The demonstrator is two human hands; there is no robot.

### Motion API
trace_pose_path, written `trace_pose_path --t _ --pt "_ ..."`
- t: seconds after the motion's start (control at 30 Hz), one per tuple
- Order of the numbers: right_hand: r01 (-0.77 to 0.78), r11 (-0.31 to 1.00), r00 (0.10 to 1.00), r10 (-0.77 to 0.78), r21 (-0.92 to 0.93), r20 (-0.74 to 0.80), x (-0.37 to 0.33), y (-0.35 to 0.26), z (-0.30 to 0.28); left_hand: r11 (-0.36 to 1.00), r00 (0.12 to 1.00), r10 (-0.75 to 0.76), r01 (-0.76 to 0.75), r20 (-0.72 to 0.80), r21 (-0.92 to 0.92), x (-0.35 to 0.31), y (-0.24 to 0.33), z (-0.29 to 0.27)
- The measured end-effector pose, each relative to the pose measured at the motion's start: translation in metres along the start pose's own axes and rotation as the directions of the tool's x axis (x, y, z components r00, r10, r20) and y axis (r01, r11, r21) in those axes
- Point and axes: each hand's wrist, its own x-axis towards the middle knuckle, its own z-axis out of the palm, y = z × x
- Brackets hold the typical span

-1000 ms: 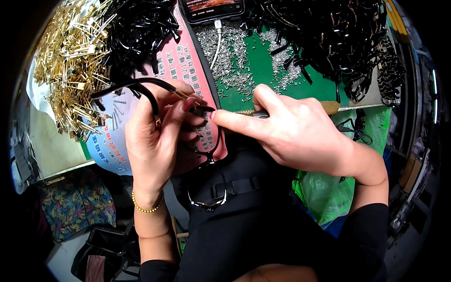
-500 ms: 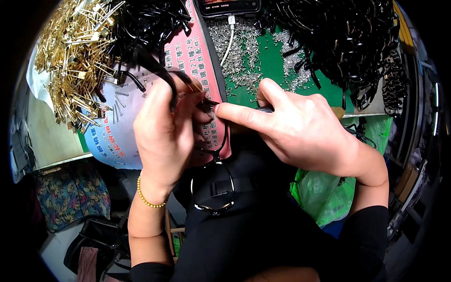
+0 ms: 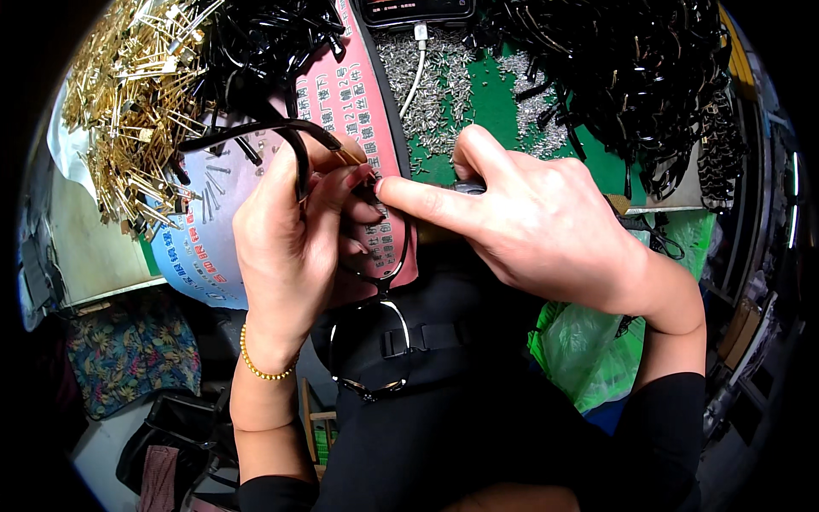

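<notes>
My left hand (image 3: 294, 222) is closed on a black eyeglass frame (image 3: 383, 286) near its hinge. The lens rims hang down from my fingers, one over the pink sheet and the other over my dark clothing. A black temple (image 3: 256, 127) with a gold-coloured metal part juts out leftward above the hand. With its index finger stretched out, my right hand (image 3: 546, 222) touches the frame at the left fingertips. Its other fingers curl round a dark rounded object (image 3: 468, 186), mostly hidden, whose kind I cannot make out. The hinge itself is covered by fingers.
Gold-coloured metal temple cores (image 3: 141, 111) heap at the left. Black temples (image 3: 614, 77) pile at the right and more lie at the top. Small silver screws (image 3: 439, 90) spread over the green mat (image 3: 495, 102). A phone (image 3: 418, 10) with a white cable lies at the far edge.
The temple above my left hand has swung out to the left. The hanging frame and both hands have shifted slightly left, with my right index fingertip still at the left fingers.
</notes>
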Motion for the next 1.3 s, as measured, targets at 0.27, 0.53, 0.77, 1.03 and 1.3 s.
trace_pose_path --t 0.27,0.53,0.77,1.03,1.3 --pt "0.068 0.962 0.985 -0.108 -0.265 -0.138 0.004 0.005 0.012 0.999 0.999 -0.009 0.008 0.032 0.035 0.003 0.002 -0.001" --pt "0.050 0.945 0.989 -0.093 -0.324 -0.117 0.009 0.004 0.014 0.996 0.997 0.069 -0.070 0.031 0.050 0.004 -0.004 0.000" --pt "0.126 0.937 0.952 -0.206 -0.325 -0.225 0.008 0.009 0.024 0.929 0.956 0.288 -0.292 0.050 0.229 -0.002 -0.017 -0.002" --pt "0.118 0.933 0.935 -0.220 -0.340 -0.279 0.014 0.008 0.031 0.968 0.984 0.176 -0.177 0.021 0.178 0.001 -0.013 -0.001" --pt "-0.109 0.975 0.979 0.071 -0.193 -0.191 -0.006 0.005 -0.009 0.985 0.976 0.172 -0.173 -0.130 0.003 0.027 -0.003 0.001"
